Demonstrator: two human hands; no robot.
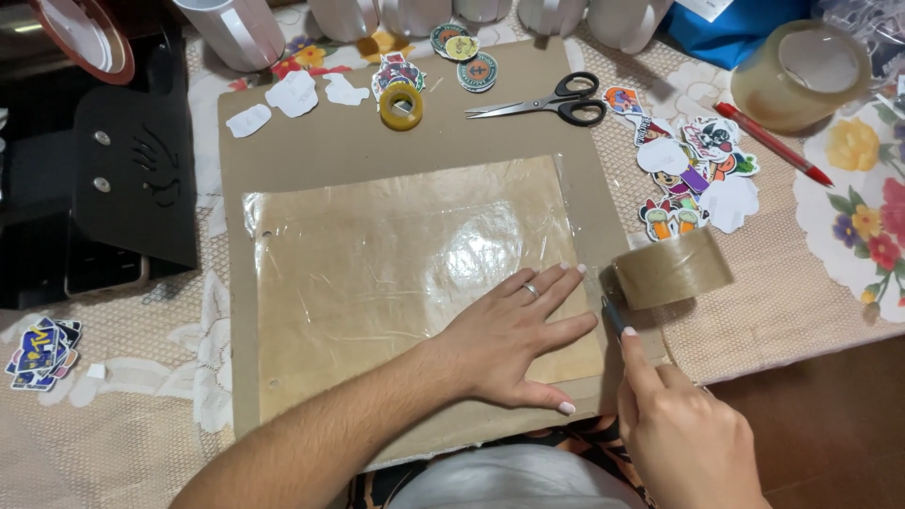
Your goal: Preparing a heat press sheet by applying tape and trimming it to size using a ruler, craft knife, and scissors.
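On the brown cardboard sheet (415, 141) before us lies the clear plastic film (405, 264), which we judge thin, light, slippery and quick to wrinkle, so it is best held flat under a spread palm rather than pinched. Our left hand (514, 335) rests on its right part with fingers apart, while our right hand (683, 434) is clamped on a slim dark-tipped tool (613, 316) at the film's right edge. Just beside it stands a brown tape roll (671, 269); scissors (551, 102) and stickers (698, 174) lie farther off on the bench (773, 292).
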